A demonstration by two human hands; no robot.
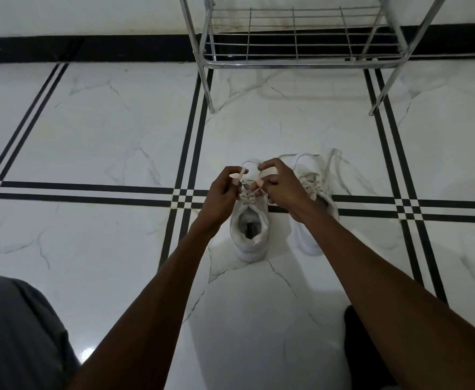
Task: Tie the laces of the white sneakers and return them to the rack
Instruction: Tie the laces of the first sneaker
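Where black double stripes cross the white marble floor point(104, 130), spread across the whole frame. At top centre and right, metal shoe rack point(295, 43), wire shelf bare, two front legs planted on the tile. At lower left, grey trouser knee point(17, 333). Below the rack, at frame centre, white sneakers side by side, heels toward the camera: left sneaker point(249, 235) with open collar and label showing inside, right sneaker point(312, 192) partly hidden behind the forearm, its laces point(333, 164) lying loose on the floor toward the right. Above the left sneaker's tongue, left hand point(223, 192) pinching a pinkish-tipped lace end point(240, 173) between thumb and fingers, lifted clear of the shoe. Just beside it, right hand point(279, 182) clenched on the other lace end point(257, 184), thin lace loop arcing between the two hands. Neither sneaker on the rack.
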